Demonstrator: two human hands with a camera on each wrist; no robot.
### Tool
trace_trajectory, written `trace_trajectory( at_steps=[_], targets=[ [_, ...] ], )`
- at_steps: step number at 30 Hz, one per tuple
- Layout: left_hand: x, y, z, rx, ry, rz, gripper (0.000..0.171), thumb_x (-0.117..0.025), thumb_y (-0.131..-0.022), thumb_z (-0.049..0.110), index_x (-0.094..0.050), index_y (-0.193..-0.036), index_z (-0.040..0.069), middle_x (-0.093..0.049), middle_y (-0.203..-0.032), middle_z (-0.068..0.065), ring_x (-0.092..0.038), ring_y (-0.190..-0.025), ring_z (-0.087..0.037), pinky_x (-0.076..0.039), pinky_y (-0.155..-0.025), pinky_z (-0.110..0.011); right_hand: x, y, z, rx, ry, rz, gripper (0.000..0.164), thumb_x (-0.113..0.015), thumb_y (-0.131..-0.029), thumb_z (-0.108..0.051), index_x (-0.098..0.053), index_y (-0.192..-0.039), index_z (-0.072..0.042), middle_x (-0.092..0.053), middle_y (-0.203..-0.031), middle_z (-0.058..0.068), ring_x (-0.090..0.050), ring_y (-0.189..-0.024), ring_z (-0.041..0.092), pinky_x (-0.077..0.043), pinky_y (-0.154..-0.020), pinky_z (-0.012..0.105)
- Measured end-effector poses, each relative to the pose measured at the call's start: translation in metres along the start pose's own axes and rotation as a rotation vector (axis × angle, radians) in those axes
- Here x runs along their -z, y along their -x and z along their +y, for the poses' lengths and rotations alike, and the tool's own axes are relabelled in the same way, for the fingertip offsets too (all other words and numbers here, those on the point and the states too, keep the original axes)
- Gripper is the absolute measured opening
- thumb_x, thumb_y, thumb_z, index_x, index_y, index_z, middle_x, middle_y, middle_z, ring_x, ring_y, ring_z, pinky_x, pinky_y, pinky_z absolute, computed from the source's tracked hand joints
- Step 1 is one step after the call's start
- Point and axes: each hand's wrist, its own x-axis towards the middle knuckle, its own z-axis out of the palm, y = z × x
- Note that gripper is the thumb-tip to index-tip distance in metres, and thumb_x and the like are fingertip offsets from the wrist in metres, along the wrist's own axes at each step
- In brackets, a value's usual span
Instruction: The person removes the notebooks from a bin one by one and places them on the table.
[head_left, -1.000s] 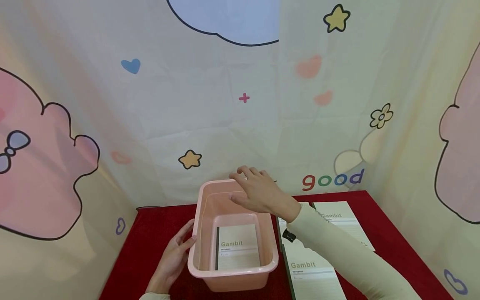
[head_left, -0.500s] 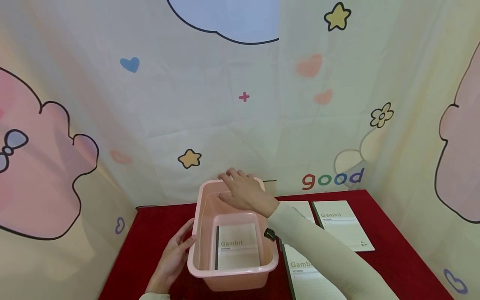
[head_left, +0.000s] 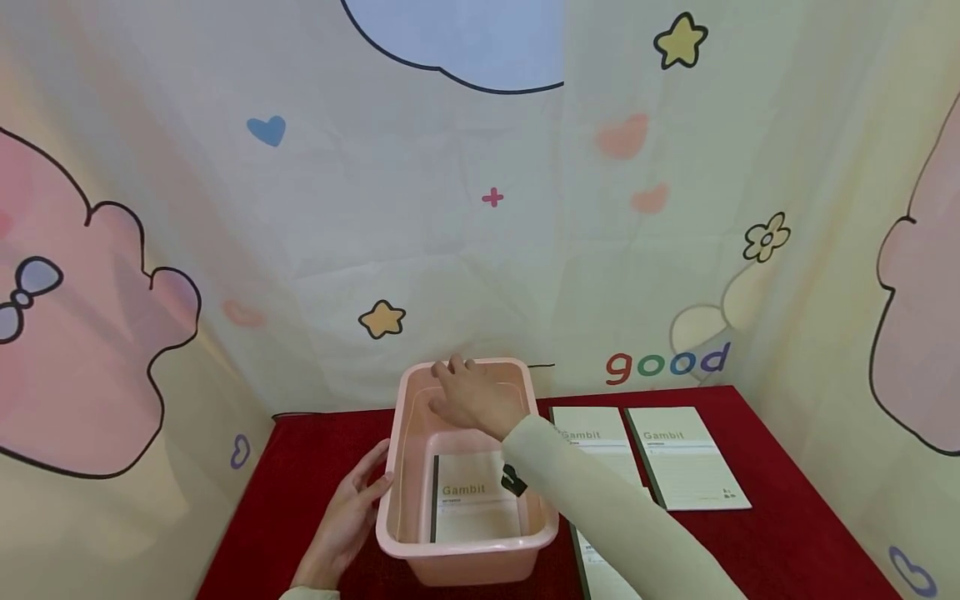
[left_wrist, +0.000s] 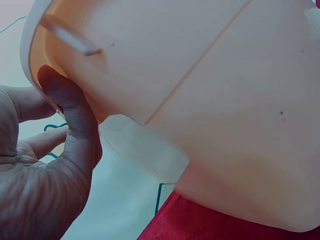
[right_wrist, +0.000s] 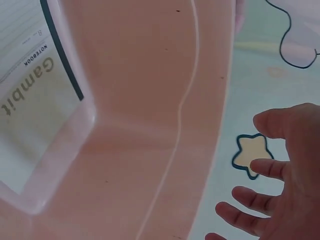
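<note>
My left hand (head_left: 348,504) rests with thumb and fingertips against the left rim of a pink plastic tub (head_left: 465,571); in the left wrist view the thumb (left_wrist: 75,115) lies under the rim's lip. Over the tub's far end is my right hand (head_left: 476,398), its fingers spread and holding nothing. The right wrist view has those fingers (right_wrist: 250,200) loosely bent beside the rim. Flat on the tub's floor lies a white notebook (head_left: 468,508) with a dark spine and "Gambit" on its cover; the right sleeve hides its upper right corner.
Right of the tub, more Gambit notebooks lie on a red cloth (head_left: 787,533): one at the far right (head_left: 690,458), another beside it (head_left: 592,429), and a nearer one (head_left: 600,575) mostly under my right forearm. A printed curtain (head_left: 450,225) stands close behind.
My right hand has moved left and slightly down over the tub's far end, uncovering more of the notebooks on the right. The left hand and the tub have stayed in place.
</note>
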Motion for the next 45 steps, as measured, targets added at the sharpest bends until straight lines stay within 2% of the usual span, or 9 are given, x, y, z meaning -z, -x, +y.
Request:
trace_trajectory(
  at_steps=[10,13,23,29,33,36,37,41,45],
  targets=[
    [-0.001,0.000,-0.002,-0.001,0.011,-0.016,0.062,-0.063,-0.095,0.023,-0.036,-0.151,0.022,-0.034,-0.155,-0.008,-0.044,-0.136,-0.035,-0.047,-0.103,-0.054,-0.032,-0.020,0.001,-0.031,0.056,-0.144,0.058,-0.038,-0.102,-0.043,-0.026,-0.154,-0.018,-0.029,-0.158,0.004,-0.035,-0.141,0.021,-0.040,-0.114,0.042],
    [-0.002,0.000,-0.004,-0.002,0.027,-0.027,0.062,-0.063,-0.095,0.022,-0.035,-0.151,0.021,-0.033,-0.156,-0.008,-0.041,-0.138,-0.037,-0.046,-0.104,-0.055,-0.045,-0.023,0.005,-0.027,0.094,-0.169,0.057,-0.037,-0.102,-0.041,-0.027,-0.153,-0.018,-0.033,-0.155,0.004,-0.039,-0.137,0.021,-0.044,-0.110,0.040],
    [-0.003,-0.002,-0.005,0.004,0.024,-0.022,0.062,-0.063,-0.095,0.022,-0.036,-0.151,0.022,-0.033,-0.156,-0.008,-0.040,-0.139,-0.039,-0.046,-0.104,-0.055,-0.080,-0.027,0.012,-0.112,-0.066,-0.197,0.079,-0.063,-0.092,-0.043,-0.021,-0.156,-0.022,-0.024,-0.160,0.004,-0.039,-0.136,0.026,-0.037,-0.115,0.049],
    [-0.003,-0.002,-0.004,0.010,0.019,-0.013,0.062,-0.063,-0.095,0.021,-0.036,-0.151,0.023,-0.034,-0.155,-0.008,-0.041,-0.138,-0.039,-0.048,-0.102,-0.053,-0.099,-0.031,0.020,-0.136,-0.037,-0.210,0.076,-0.066,-0.090,-0.040,-0.030,-0.154,-0.022,-0.026,-0.161,0.003,-0.034,-0.142,0.024,-0.032,-0.118,0.050],
    [-0.003,-0.001,-0.003,0.025,0.027,-0.003,0.062,-0.065,-0.094,0.022,-0.038,-0.150,0.025,-0.034,-0.155,-0.007,-0.043,-0.137,-0.039,-0.049,-0.101,-0.053,-0.111,-0.037,0.023,-0.145,-0.034,-0.194,0.045,-0.073,-0.083,-0.038,-0.058,-0.121,-0.019,-0.058,-0.121,-0.001,-0.057,-0.109,0.019,-0.052,-0.094,0.037],
    [-0.001,-0.001,-0.003,0.028,0.027,0.000,0.064,-0.066,-0.093,0.024,-0.037,-0.150,0.025,-0.034,-0.156,-0.006,-0.042,-0.138,-0.038,-0.047,-0.103,-0.054,-0.114,-0.037,0.020,-0.156,-0.051,-0.212,0.027,-0.077,-0.080,-0.037,-0.057,-0.091,-0.022,-0.051,-0.084,-0.002,-0.053,-0.080,0.016,-0.047,-0.068,0.033],
    [-0.001,-0.001,-0.002,0.028,0.030,-0.001,0.064,-0.066,-0.093,0.024,-0.037,-0.150,0.025,-0.033,-0.156,-0.006,-0.042,-0.138,-0.038,-0.046,-0.103,-0.055,-0.113,-0.036,0.019,-0.161,-0.052,-0.228,0.026,-0.076,-0.080,-0.037,-0.058,-0.091,-0.023,-0.050,-0.083,-0.003,-0.053,-0.079,0.016,-0.046,-0.068,0.033],
    [-0.001,-0.001,0.000,0.020,0.035,-0.003,0.064,-0.065,-0.093,0.023,-0.036,-0.150,0.024,-0.033,-0.156,-0.006,-0.042,-0.138,-0.038,-0.045,-0.104,-0.056,-0.106,-0.024,0.011,-0.195,-0.034,-0.303,0.040,-0.072,-0.084,-0.041,-0.058,-0.117,-0.024,-0.062,-0.111,-0.001,-0.058,-0.098,0.019,-0.051,-0.086,0.037],
    [-0.001,0.000,0.000,0.015,0.036,0.010,0.066,-0.067,-0.092,0.024,-0.036,-0.150,0.024,-0.034,-0.155,-0.006,-0.041,-0.138,-0.041,-0.045,-0.103,-0.057,-0.103,-0.015,0.006,-0.227,0.058,-0.365,0.051,-0.068,-0.085,-0.046,-0.055,-0.132,-0.032,-0.054,-0.143,-0.001,-0.056,-0.115,0.019,-0.050,-0.097,0.044]
  ],
)
